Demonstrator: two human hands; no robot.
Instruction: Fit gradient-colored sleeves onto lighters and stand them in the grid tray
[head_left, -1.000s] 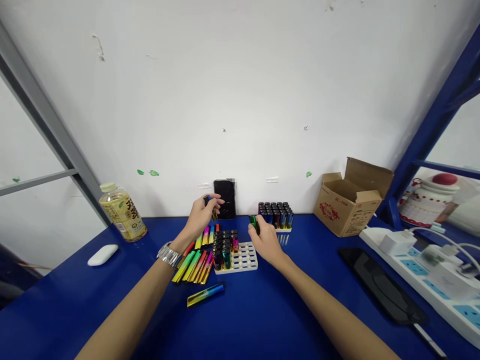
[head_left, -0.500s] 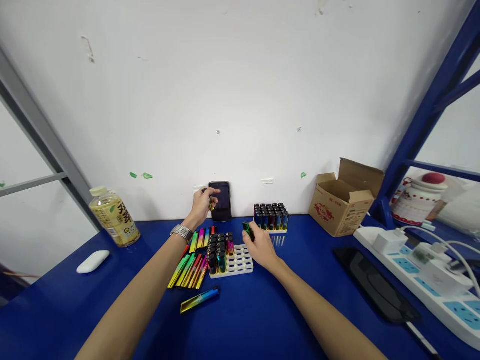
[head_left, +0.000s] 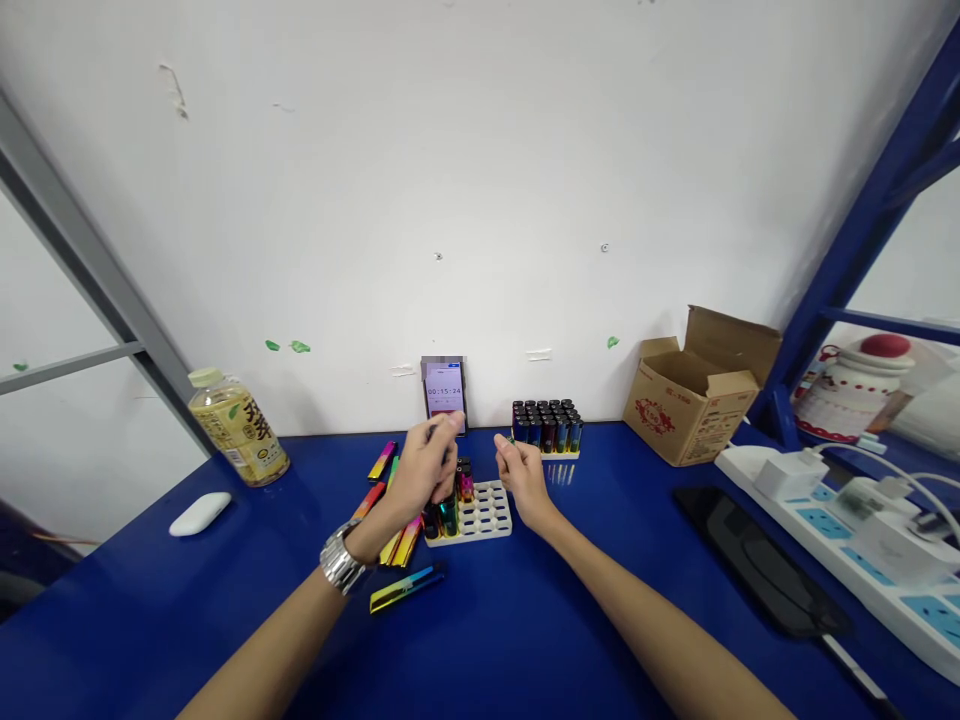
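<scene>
White tray [head_left: 487, 537] nearby, the left hand [head_left: 424, 464] and right hand [head_left: 524, 482] each grip a mostly hidden lighter [head_left: 512, 438], and keeping it upright, lowering straight and gently, looks best.

Bright, even light fills the wall [head_left: 487, 200], palest at mid-height and greyer towards its corners. The left hand [head_left: 424, 465] has a shaded underside. Near its back edge, the glossy bench [head_left: 585, 620] mirrors the rack [head_left: 568, 456] as pale streaks. Lens distortion slants the grey post [head_left: 52, 200] and blue post [head_left: 877, 205]. The phone screen [head_left: 445, 390] glows, pixelated along its top.
</scene>
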